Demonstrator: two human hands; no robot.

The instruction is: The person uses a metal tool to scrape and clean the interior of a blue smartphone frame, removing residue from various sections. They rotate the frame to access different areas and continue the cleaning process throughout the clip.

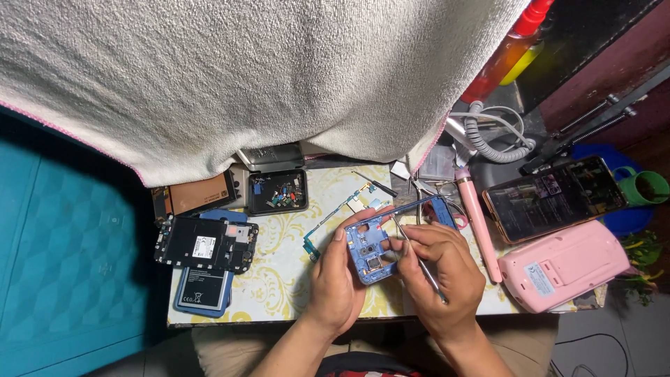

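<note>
Tweezers [417, 260] are being pinched between thumb and fingers of the right hand [441, 269], with the tips being pressed against the inner face of a blue phone frame [391, 237]. The frame is being gripped at its 9 o'clock edge by the left hand [337, 279], fingers closed around it with the thumb lying on top; it is being held tilted just above the yellow-patterned table mat [279, 244], near the middle of the view.

At 10 o'clock from the frame, a long green circuit board [335, 213] is lying on the mat, just beside the left thumb. Further toward 9 o'clock, a black phone chassis [206, 244] is resting partly over a blue back cover [202, 290]. At 11 o'clock, a small black tray of loose parts [278, 192] is sitting next to a brown-faced phone panel [199, 195]. A thin black-handled tool [375, 183] is lying at 12 o'clock from the frame.

At 3 o'clock, a pink pen-shaped tool [478, 220] is lying lengthwise, touching the mat's edge. Beyond it, a smartphone with lit screen [555, 199] is lying above a pink rounded case [565, 265]. A green mug [645, 187] is standing at the far 3 o'clock edge. A white towel [244, 77] is hanging across the upper half, and a red-capped bottle [513, 49] is standing at 1 o'clock, with a coiled grey cord [488, 139] beneath it.
</note>
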